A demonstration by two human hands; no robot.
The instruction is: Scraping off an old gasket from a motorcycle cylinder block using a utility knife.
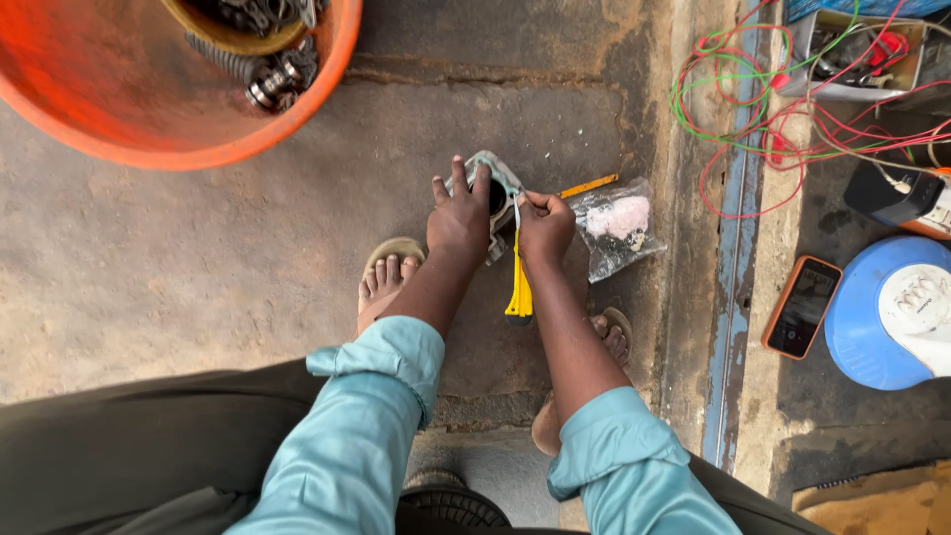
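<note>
Head view: the left hand (458,220) presses down on a thin pale-green gasket (492,176) lying over a dark metal part (497,200) on the concrete floor (198,267), fingers spread and flat on it rather than curled round it. The right hand (544,226) is closed around a yellow knife (519,287), its handle pointing back toward the person and its tip at the gasket's edge.

The gasket looks light, thin and floppy, easy to tear, so it is best pinned flat near the cut. The metal part looks stiff and heavier. The knife's plastic handle looks smooth and hard.

Just beside the right hand lies a clear crinkled bag (616,226) with something pink inside. An orange tub (129,89) of metal parts stands upper left; tangled wires (753,119), a phone (801,306) and a blue round lid (872,327) lie to the right.
</note>
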